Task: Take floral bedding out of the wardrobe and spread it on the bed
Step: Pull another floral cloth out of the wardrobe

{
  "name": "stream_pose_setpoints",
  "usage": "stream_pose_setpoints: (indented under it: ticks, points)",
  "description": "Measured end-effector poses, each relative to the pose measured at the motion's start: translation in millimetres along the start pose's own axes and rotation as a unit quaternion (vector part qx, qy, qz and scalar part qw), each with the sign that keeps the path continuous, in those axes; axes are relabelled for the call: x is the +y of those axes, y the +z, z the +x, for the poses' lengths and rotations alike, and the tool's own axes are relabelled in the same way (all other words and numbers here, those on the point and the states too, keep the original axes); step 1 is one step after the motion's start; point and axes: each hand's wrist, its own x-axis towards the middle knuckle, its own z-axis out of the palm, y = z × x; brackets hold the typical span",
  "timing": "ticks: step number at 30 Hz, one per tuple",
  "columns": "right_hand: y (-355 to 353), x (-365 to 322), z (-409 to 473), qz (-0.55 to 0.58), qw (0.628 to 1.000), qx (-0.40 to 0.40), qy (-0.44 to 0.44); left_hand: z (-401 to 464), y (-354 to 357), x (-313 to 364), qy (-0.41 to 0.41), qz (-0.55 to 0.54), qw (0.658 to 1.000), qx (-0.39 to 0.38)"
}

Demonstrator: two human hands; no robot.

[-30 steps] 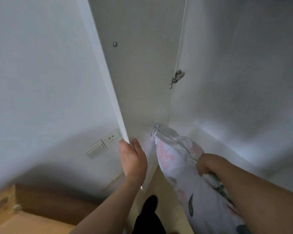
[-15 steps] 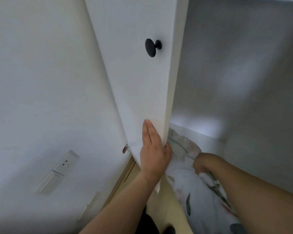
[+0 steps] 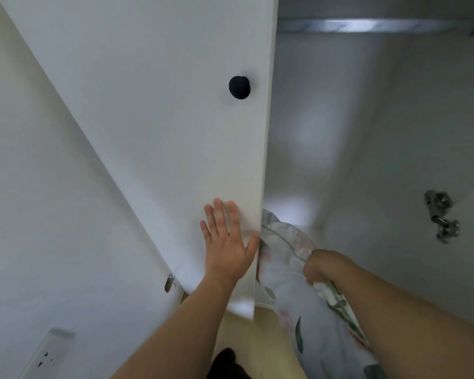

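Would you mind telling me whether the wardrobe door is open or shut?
Partly open: the wardrobe door stands clear, showing the interior.

Two bare hands are being shown, the left hand [image 3: 226, 244] and the right hand [image 3: 316, 266]. One white wardrobe door [image 3: 159, 132], one round black knob [image 3: 239, 87], one floral fabric bedding bundle [image 3: 293, 269], one metal hinge [image 3: 441, 216] and one white wall socket [image 3: 45, 356] are being counted.

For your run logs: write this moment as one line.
left hand: flat on wardrobe door | right hand: gripping floral bedding | bedding partly out
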Motion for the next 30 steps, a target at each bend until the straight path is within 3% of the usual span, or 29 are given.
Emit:
stream_pose_setpoints:
  ticks: [13,24,30]
  points:
    - [-37,-25,14,0.055,0.996,-0.022,0.071,57,16,-53,0.163,0.077,0.984,0.009]
    - [-42,-34,16,0.138,0.984,0.016,0.111,70,21,-58,0.196,0.068,0.978,0.006]
    - [-9,-33,10,0.172,0.975,-0.012,0.14,63,17,-51,0.369,0.086,0.923,-0.071]
